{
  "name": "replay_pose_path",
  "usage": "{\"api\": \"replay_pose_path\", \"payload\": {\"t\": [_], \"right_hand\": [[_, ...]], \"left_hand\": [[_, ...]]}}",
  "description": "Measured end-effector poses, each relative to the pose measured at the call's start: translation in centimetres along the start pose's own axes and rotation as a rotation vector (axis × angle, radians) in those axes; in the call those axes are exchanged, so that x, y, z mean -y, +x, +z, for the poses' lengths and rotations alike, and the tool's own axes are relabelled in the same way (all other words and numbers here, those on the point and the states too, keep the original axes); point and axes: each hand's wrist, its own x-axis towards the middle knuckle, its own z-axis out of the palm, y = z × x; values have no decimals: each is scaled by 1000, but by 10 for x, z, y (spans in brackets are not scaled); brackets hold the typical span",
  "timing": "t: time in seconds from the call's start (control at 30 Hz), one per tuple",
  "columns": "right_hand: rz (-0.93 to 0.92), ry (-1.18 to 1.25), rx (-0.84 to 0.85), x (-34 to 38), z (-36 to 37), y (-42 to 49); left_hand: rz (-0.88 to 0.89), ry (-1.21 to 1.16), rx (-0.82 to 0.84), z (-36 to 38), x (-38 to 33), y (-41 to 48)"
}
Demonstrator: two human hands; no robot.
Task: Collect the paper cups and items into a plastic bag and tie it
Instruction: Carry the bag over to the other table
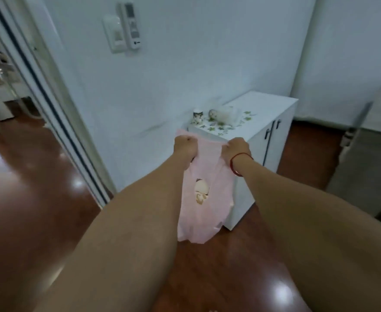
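Fingers of L hand (185,146) & R hand (235,149) curl tight on top edge of pink plastic bag (204,208), hanging near white table (263,109); paper cup (197,117) on table's far-left corner.

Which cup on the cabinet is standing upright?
The left paper cup, rim up at the cabinet's far corner; the right cup beside it looks tipped on its side.

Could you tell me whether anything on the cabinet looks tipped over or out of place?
One paper cup seems to lie on its side on the white cabinet, beside an upright cup; blur prevents certainty.
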Motion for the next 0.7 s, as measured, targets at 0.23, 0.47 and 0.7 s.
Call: {"api": "replay_pose_path", "payload": {"t": [0.23, 0.47, 0.7], "right_hand": [[215, 21, -255, -101, -121, 139], [382, 3, -434, -211, -239, 236], [370, -98, -451, -327, -362, 320]], "left_hand": [[27, -67, 309, 211, -90, 87], [100, -53, 518, 411, -154, 114], [115, -97, 580, 601, -206, 106]]}}
